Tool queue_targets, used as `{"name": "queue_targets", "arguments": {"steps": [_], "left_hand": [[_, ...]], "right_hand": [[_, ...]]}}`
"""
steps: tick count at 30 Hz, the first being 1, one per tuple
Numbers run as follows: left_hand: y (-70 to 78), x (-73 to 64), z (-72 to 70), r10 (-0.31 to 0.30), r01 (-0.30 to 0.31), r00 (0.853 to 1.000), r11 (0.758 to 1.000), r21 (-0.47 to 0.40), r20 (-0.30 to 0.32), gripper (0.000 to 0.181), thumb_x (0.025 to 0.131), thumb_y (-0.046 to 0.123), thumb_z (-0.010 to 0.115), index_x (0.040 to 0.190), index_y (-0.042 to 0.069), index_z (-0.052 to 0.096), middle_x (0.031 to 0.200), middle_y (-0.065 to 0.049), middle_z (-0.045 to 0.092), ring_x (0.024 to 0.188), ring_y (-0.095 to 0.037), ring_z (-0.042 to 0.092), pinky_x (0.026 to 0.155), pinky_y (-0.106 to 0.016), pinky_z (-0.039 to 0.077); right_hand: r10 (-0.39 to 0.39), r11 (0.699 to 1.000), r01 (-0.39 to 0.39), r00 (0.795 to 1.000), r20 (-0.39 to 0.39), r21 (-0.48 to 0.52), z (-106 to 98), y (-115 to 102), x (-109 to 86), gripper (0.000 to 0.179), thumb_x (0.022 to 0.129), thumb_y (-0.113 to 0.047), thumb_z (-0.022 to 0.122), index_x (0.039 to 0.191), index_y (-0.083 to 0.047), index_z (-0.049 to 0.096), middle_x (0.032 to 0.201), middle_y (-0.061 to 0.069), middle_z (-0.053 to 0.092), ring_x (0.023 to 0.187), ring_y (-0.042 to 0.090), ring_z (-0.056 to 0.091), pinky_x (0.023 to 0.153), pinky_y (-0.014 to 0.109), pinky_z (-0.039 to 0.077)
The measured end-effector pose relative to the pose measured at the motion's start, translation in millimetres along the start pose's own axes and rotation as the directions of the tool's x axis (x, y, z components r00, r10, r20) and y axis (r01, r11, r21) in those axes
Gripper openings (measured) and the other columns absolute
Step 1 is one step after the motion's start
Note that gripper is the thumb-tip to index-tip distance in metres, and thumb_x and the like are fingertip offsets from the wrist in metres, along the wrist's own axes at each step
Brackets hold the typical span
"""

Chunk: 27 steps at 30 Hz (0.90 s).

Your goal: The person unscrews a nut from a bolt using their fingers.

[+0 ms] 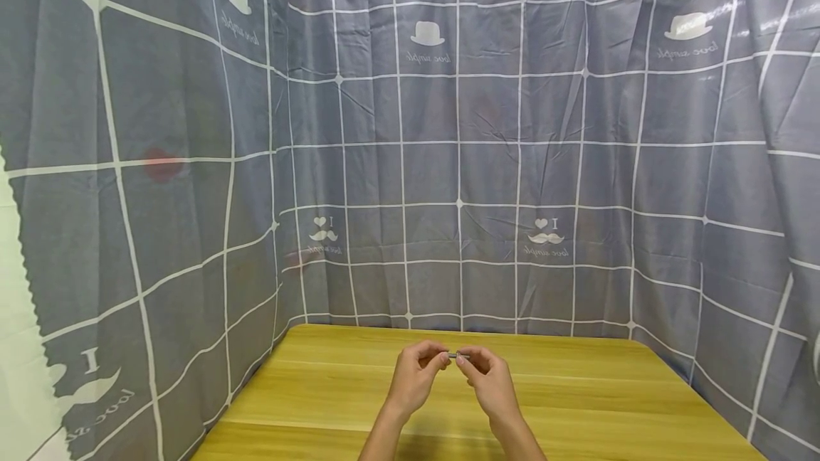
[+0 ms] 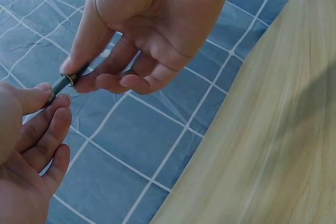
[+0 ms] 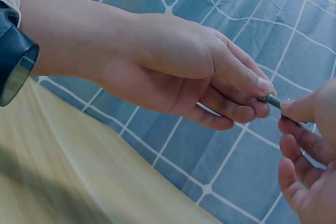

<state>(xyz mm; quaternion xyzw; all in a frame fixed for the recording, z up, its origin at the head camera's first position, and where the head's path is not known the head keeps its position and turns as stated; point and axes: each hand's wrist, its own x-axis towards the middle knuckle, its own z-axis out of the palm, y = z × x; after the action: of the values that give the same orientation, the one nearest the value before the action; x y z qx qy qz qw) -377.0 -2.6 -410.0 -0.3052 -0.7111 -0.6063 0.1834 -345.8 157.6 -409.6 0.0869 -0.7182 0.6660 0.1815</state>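
Note:
A small metal bolt (image 1: pixel 453 355) with a threaded shank spans the gap between both hands, held above the table. My left hand (image 1: pixel 411 379) pinches one end between thumb and fingertips. The other end sits in the pinch of my right hand (image 1: pixel 492 384). In the left wrist view, threads show on the bolt (image 2: pixel 60 84), and a flat ring like a washer or nut (image 2: pixel 71 80) circles it right at the right fingertips. A small dark metal piece (image 2: pixel 127 72) shows among the right hand's curled lower fingers. Fingertips hide both bolt ends.
Beneath the hands lies a yellow wood-grain table (image 1: pixel 307 397). Grey curtains (image 1: pixel 487 176) with white grid lines enclose its back and sides. A black wrist device (image 3: pixel 18 59) sits on the left forearm, and a pale cloth edge (image 1: pixel 19 319) hangs at far left.

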Motion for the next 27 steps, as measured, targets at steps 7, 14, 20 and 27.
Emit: {"name": "queue_targets", "arguments": {"steps": [7,14,20,27], "left_hand": [[-4.0,0.9,-0.1,0.033,-0.033,0.999,0.999,-0.003,-0.005,0.009,0.1,-0.003,0.064,0.101,-0.007,0.072,0.089,-0.016,0.072,0.079,-0.029,0.069,0.072,-0.027,0.054],[-3.8,1.7,0.4,-0.002,0.002,1.0,1.0,-0.007,-0.004,0.009,0.1,-0.001,0.066,0.102,-0.006,0.073,0.091,-0.016,0.073,0.081,-0.029,0.069,0.073,-0.026,0.053],[0.0,0.7,0.9,-0.02,0.02,1.0,1.0,0.004,-0.016,0.009,0.099,-0.003,0.065,0.101,-0.007,0.073,0.091,-0.016,0.073,0.081,-0.031,0.069,0.074,-0.025,0.053],[5.6,-0.4,-0.7,-0.008,0.007,1.0,1.0,-0.014,-0.021,0.01,0.1,-0.002,0.065,0.102,-0.007,0.073,0.091,-0.015,0.073,0.082,-0.03,0.07,0.075,-0.026,0.054]], "right_hand": [[0.017,1.0,-0.017,1.0,-0.009,-0.014,0.6,-0.2,-0.3,0.035,0.101,-0.022,0.07,0.126,0.002,0.065,0.111,0.012,0.069,0.094,0.023,0.059,0.075,0.037,0.049],[0.009,1.0,-0.009,1.0,-0.025,-0.02,-1.4,1.5,-0.1,0.025,0.101,-0.017,0.07,0.117,0.003,0.069,0.109,0.011,0.071,0.096,0.021,0.059,0.075,0.035,0.048],[0.022,1.0,-0.022,1.0,0.006,0.001,-0.2,2.8,-0.1,0.037,0.102,-0.023,0.069,0.128,0.004,0.065,0.112,0.011,0.069,0.098,0.021,0.061,0.079,0.04,0.05],[-0.04,0.998,0.039,0.999,0.008,0.045,2.3,1.3,-1.4,0.03,0.1,-0.009,0.069,0.126,0.005,0.066,0.117,0.017,0.069,0.101,0.024,0.063,0.082,0.036,0.051]]}}
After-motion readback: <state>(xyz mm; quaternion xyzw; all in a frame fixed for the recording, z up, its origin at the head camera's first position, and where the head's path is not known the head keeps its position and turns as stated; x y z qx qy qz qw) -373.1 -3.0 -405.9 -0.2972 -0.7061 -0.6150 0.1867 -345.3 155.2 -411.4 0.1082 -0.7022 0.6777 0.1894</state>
